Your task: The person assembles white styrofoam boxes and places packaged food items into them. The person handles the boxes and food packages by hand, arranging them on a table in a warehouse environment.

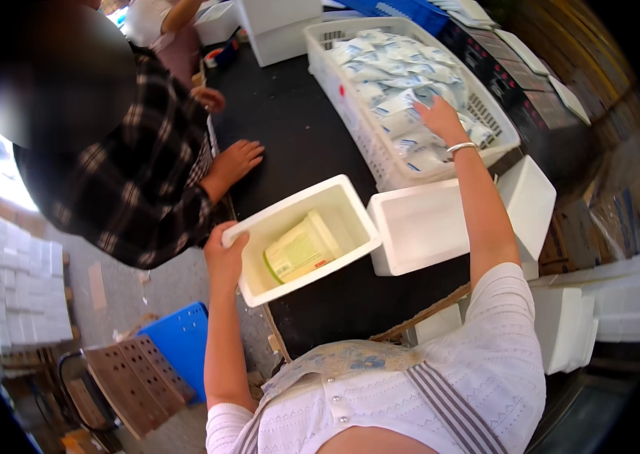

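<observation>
My left hand (226, 258) grips the left end of a white foam box (307, 292), thumb over its rim. Inside that box a pale yellow plastic tub (300, 249) with a green edge and a printed label lies on its side. My right hand (442, 119), with a bangle at the wrist, reaches into a white plastic basket (348, 122) heaped with white and blue gel ice packs (393, 74). Its fingers touch the packs; whether they grip one cannot be told. A second foam box (419, 227), its right side partly behind my right forearm, stands beside the first.
Across the black tabletop (280, 108), a co-worker in a plaid shirt rests a hand (234, 162) near the edge. More foam boxes (280, 31) and a blue crate (393, 8) stand at the back. A brown chair (132, 380) is on the floor to the left.
</observation>
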A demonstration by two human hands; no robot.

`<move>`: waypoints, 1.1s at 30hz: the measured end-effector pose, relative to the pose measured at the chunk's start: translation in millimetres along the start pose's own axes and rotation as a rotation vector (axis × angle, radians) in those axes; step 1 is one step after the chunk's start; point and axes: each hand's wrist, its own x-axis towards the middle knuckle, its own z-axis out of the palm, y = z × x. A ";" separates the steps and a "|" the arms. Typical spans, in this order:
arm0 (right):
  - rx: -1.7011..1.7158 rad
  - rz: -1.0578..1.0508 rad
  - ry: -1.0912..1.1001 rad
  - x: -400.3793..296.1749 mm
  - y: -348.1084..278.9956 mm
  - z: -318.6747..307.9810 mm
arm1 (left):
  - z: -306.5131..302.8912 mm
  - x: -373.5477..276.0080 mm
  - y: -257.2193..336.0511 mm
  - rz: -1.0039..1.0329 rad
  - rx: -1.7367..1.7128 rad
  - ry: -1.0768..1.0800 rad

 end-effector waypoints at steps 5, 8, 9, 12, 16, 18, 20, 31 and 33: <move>0.201 0.225 -0.198 25.5 17.0 36.3 | -5.7 -29.3 4.7 -0.040 -0.089 -0.035; 0.537 0.284 -0.311 12.1 -2.7 23.5 | -4.9 -58.0 9.0 -0.151 -0.126 -0.090; 0.524 0.220 -0.240 3.2 -9.8 18.9 | -2.8 -63.3 13.8 -0.203 -0.183 -0.123; 0.400 0.017 -0.067 -14.4 -39.5 5.7 | -3.8 -59.4 13.1 -0.172 -0.186 -0.165; 0.207 -0.343 0.254 -52.2 -97.6 -49.7 | -5.5 -57.6 11.4 -0.099 -0.047 -0.157; 0.390 -0.430 0.289 -75.6 -117.0 -75.8 | -6.0 -55.9 8.4 -0.090 -0.082 -0.168; 0.510 -0.382 0.148 -113.4 -144.0 -96.3 | -6.9 -56.4 4.2 -0.087 -0.099 -0.161; -0.074 -0.408 -0.334 -222.7 -156.8 -53.6 | -0.7 -57.2 8.5 -0.081 -0.144 -0.123; -0.105 -0.449 -0.407 -210.4 -162.9 -66.8 | -1.7 -56.7 9.8 -0.074 -0.101 -0.126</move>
